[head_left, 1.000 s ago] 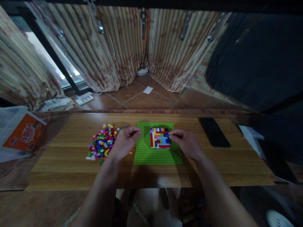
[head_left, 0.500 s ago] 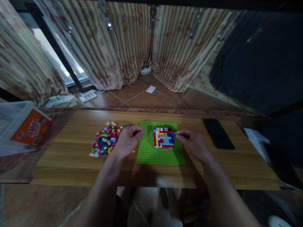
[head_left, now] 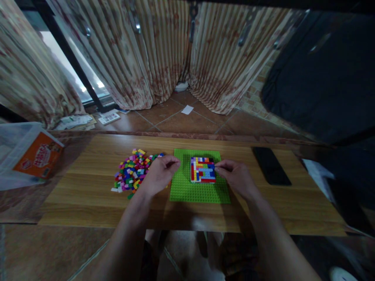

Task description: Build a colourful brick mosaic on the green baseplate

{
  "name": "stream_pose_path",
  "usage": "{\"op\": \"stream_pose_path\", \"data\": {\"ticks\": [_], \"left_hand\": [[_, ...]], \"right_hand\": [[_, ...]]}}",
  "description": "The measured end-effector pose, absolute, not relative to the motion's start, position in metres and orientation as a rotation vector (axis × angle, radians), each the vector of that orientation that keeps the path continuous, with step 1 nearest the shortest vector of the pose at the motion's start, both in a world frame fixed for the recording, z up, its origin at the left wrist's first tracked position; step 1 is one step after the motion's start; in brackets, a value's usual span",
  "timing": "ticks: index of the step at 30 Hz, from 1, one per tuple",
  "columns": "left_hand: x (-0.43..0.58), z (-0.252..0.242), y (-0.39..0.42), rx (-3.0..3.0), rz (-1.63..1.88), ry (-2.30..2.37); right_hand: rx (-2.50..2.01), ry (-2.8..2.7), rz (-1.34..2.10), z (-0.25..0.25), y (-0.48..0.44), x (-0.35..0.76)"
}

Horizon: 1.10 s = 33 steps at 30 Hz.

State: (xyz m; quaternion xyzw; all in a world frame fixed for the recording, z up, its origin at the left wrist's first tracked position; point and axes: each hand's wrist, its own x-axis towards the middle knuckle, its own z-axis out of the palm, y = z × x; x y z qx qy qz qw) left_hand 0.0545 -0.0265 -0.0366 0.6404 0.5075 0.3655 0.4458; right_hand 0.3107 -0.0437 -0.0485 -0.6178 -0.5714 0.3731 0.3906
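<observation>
A green studded baseplate (head_left: 199, 194) lies on the wooden table, carrying a low square block of multicoloured toy bricks (head_left: 202, 170). At the block's right edge, my right hand (head_left: 234, 175) has thumb and forefinger pinched around a small blue toy brick (head_left: 213, 166), mostly hidden by the fingertips. My left hand (head_left: 160, 173) hovers over the baseplate's left edge, apart from the block. Its thumb and fingers are pinched together, and whatever may be between them is too small to make out. Beside it spreads a pile of loose toy bricks (head_left: 131, 171), partly covered by that hand.
A black phone (head_left: 271, 166) lies on the table (head_left: 88, 195) to the right. At far left stands a clear plastic tub (head_left: 17, 128) with an orange label. Beyond the table are papers (head_left: 73, 121) on the floor and striped curtains (head_left: 164, 58).
My right hand has moved slightly left, bringing the blue brick against the block's right edge. My left hand stays pinched in nearly the same place.
</observation>
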Motion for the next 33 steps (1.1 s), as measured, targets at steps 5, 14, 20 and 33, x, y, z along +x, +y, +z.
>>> {"op": "stream_pose_path", "data": {"ticks": [5, 14, 20, 33], "left_hand": [[0.0581, -0.0353, -0.0271, 1.575, 0.897, 1.249], [0.0580, -0.0337, -0.0282, 1.630, 0.900, 1.260], [0.0580, -0.0325, -0.0278, 1.674, 0.879, 1.288], [0.0531, -0.0329, -0.0299, 1.740, 0.875, 1.330]], "right_hand": [[-1.573, -1.398, 0.954, -0.0530, -0.0421, 0.3081], [-1.596, -1.354, 0.986, -0.0462, -0.0442, 0.3049], [-1.585, -1.279, 1.063, -0.0465, -0.0418, 0.3043], [-1.527, -0.984, 1.358, -0.0486, -0.0390, 0.3044]]}}
